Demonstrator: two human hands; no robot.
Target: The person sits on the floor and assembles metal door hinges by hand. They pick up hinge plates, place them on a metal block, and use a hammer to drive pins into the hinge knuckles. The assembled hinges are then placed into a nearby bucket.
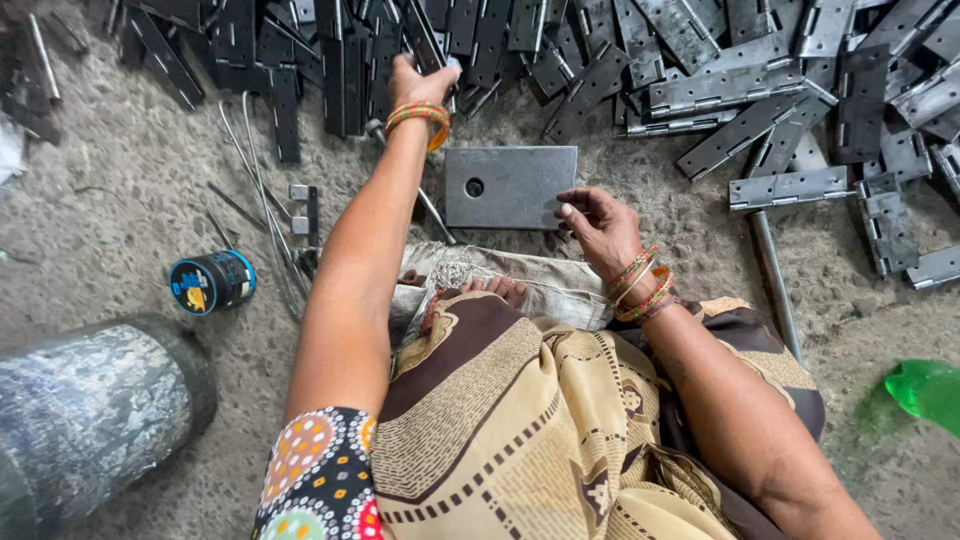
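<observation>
I sit on the ground with a pile of grey metal hinges point(720, 95) spread in front of me. My left hand point(418, 82) reaches far forward into the pile and closes on a dark hinge point(425, 40). My right hand point(598, 222) rests by the right edge of a flat grey steel block point(510, 186) with one round hole; its fingers curl, and whether something small is between them I cannot tell. Both wrists wear coloured bangles. My foot point(497, 290) lies on a worn cloth point(540, 275) below the block.
A small round tin with a blue label point(212, 282) lies at the left next to thin metal rods point(262, 190). A big grey cylinder point(95, 410) lies at lower left. A long rod point(775, 285) runs down the right. A green plastic piece point(925, 390) sits at the right edge.
</observation>
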